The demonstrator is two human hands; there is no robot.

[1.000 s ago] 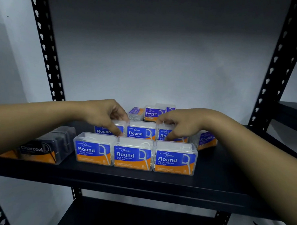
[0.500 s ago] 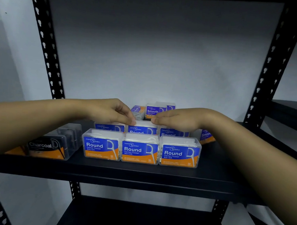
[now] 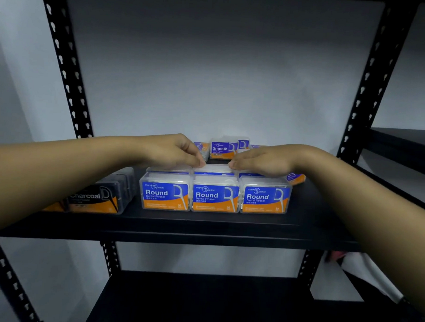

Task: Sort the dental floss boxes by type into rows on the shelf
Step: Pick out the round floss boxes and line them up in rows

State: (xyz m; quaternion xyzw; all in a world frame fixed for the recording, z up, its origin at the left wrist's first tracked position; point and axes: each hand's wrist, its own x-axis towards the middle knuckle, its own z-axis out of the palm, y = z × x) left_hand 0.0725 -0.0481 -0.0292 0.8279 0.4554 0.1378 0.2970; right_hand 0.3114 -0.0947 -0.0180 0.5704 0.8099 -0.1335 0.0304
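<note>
Three "Round" floss boxes [image 3: 214, 197] stand side by side at the front of the black shelf [image 3: 203, 231]. A second row of Round boxes [image 3: 213, 169] sits right behind them, mostly hidden. My left hand [image 3: 175, 150] has bent fingers, and their tips press on the top of that back row. My right hand [image 3: 262, 159] lies flat on the back row's right side. Purple "Smooth" boxes [image 3: 221, 150] stand further back, and one more Smooth box [image 3: 296, 178] peeks out under my right wrist. Dark "Charcoal" boxes [image 3: 95, 197] sit at the left.
Black perforated uprights [image 3: 67, 69] frame the shelf on both sides, with a white wall behind. A lower shelf [image 3: 200, 304] lies below. Another shelf unit [image 3: 407, 142] stands at the right. Bare shelf surface shows to the right of the Round boxes.
Both hands rose from gripping the back-row Round boxes to resting on their tops. The view has moved closer and lower.
</note>
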